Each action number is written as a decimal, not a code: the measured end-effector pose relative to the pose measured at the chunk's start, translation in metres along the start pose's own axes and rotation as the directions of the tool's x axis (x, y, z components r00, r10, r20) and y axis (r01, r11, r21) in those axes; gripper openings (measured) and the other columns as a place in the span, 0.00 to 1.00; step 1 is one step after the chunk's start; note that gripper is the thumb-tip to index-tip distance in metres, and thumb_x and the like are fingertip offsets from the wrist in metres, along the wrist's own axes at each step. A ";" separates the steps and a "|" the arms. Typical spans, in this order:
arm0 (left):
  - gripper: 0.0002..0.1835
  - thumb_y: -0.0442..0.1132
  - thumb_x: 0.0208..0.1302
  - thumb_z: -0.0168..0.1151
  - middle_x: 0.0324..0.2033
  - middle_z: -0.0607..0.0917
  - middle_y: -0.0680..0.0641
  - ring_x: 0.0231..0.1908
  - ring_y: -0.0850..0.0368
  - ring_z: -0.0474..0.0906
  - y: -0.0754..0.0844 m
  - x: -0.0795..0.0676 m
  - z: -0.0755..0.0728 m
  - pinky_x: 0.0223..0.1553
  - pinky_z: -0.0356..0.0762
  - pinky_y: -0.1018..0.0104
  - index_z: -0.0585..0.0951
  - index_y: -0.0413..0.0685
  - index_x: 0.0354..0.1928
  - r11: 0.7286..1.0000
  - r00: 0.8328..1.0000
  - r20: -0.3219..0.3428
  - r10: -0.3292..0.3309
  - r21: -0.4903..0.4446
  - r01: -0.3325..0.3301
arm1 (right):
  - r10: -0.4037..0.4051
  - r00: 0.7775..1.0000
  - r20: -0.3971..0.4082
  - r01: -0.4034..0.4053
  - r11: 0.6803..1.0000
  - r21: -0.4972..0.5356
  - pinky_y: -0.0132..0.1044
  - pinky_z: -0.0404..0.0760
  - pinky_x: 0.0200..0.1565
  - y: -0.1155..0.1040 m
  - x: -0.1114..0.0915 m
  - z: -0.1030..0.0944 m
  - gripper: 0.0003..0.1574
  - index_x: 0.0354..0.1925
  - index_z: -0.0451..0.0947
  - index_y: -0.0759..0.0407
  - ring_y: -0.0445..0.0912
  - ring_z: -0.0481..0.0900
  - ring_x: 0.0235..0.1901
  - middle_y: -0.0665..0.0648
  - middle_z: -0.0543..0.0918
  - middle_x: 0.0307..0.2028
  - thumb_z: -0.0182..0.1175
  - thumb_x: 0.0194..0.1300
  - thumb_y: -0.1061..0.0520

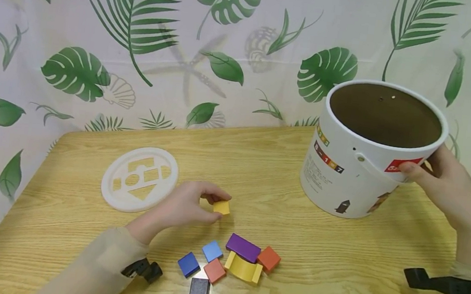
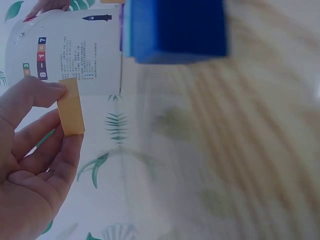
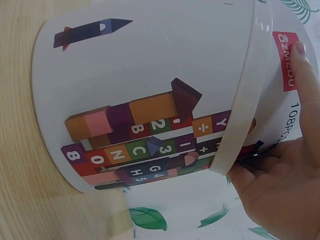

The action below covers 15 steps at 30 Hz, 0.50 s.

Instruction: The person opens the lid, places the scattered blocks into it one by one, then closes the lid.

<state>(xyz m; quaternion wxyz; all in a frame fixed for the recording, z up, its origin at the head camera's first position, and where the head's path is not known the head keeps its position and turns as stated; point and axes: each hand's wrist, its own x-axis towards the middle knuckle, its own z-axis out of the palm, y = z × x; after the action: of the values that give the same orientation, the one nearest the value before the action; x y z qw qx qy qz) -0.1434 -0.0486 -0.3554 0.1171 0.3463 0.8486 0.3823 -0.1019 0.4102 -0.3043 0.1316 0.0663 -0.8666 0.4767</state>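
Note:
Between thumb and fingers, my left hand pinches a small yellow block; the left wrist view shows the block's long flat side. My right hand holds a white bucket by its side near the rim, thumb on the red label. The bucket stands on the table, its printed side and handle showing in the right wrist view. Just below my left hand lie a purple block, a curved yellow block, two red blocks, two blue blocks and a black block.
A white oval lid with shaped cut-outs lies flat on the table, left of my left hand. Behind the table's back edge hangs a leaf-patterned cloth.

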 end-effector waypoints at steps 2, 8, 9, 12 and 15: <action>0.19 0.36 0.54 0.70 0.41 0.84 0.55 0.41 0.61 0.77 0.003 0.006 0.000 0.46 0.78 0.56 0.83 0.44 0.50 1.000 1.000 -0.003 0.014 -0.011 -0.014 | -0.001 1.000 0.002 0.001 1.000 0.001 0.16 0.56 0.59 0.000 0.000 0.000 0.45 0.75 0.48 0.44 0.40 0.52 0.68 0.54 0.56 0.70 0.56 0.68 0.63; 0.18 0.34 0.54 0.69 0.42 0.84 0.52 0.41 0.61 0.78 0.014 0.022 -0.004 0.46 0.78 0.58 0.83 0.42 0.49 0.994 0.994 -0.015 0.109 -0.028 -0.110 | -0.002 1.000 0.001 0.002 1.000 0.001 0.16 0.57 0.58 0.000 0.001 0.001 0.45 0.75 0.48 0.44 0.41 0.53 0.67 0.54 0.57 0.70 0.56 0.68 0.64; 0.18 0.34 0.54 0.69 0.42 0.85 0.51 0.41 0.61 0.78 0.017 0.025 -0.005 0.46 0.78 0.59 0.83 0.42 0.49 0.992 0.992 -0.018 0.122 -0.025 -0.123 | 0.000 1.000 0.001 0.000 1.000 0.001 0.16 0.57 0.58 0.000 0.001 0.001 0.45 0.75 0.47 0.43 0.41 0.52 0.68 0.54 0.56 0.70 0.56 0.68 0.63; 0.18 0.34 0.55 0.69 0.43 0.85 0.50 0.41 0.61 0.78 0.029 0.033 -0.010 0.46 0.77 0.65 0.83 0.42 0.49 0.987 0.987 -0.024 0.159 -0.016 -0.159 | 0.000 1.000 0.000 0.000 1.000 0.002 0.15 0.57 0.58 0.000 0.000 0.000 0.45 0.75 0.47 0.43 0.40 0.52 0.68 0.54 0.56 0.71 0.56 0.68 0.63; 0.18 0.35 0.56 0.69 0.44 0.84 0.51 0.42 0.62 0.78 0.042 0.041 -0.015 0.46 0.76 0.69 0.83 0.43 0.50 0.983 0.982 -0.029 0.185 -0.003 -0.185 | -0.005 1.000 0.001 0.005 1.000 0.003 0.15 0.57 0.57 0.000 0.001 0.000 0.45 0.75 0.48 0.44 0.40 0.53 0.67 0.53 0.57 0.70 0.56 0.68 0.64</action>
<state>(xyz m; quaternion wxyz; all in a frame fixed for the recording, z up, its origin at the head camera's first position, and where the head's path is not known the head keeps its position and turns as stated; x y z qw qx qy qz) -0.1597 -0.0095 -0.3114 0.0697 0.4178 0.8133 0.3989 -0.1026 0.4100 -0.3043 0.1323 0.0687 -0.8657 0.4778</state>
